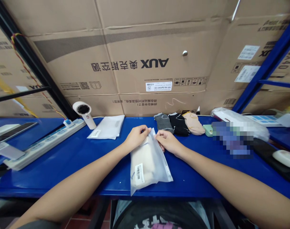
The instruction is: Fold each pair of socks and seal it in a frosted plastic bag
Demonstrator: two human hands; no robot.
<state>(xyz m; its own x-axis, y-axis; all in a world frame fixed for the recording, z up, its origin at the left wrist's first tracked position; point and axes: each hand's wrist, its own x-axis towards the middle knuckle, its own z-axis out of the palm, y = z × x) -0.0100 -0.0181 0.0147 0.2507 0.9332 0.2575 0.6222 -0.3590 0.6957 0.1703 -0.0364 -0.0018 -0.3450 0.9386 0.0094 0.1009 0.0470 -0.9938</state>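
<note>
A frosted zip bag (148, 165) with cream-coloured folded fabric inside lies on the blue table, a barcode label near its lower left corner. At the bag's far end, my left hand (138, 136) pinches the upper left corner. Closed on the zip edge at the upper right is my right hand (168, 142), with its fingertips partly hidden. Beyond my right hand lie folded socks in a row: a grey pair (164, 122), a black pair (178, 124) and a beige pair (194, 123).
Several flat frosted bags (108, 126) lie at the back left beside a white handheld fan (84, 113). A long power strip (44, 144) runs along the left. To the right are a plastic-wrapped bundle (240, 122), a green item (208, 130) and a white mouse (285, 158). Cardboard (135, 41) walls the back.
</note>
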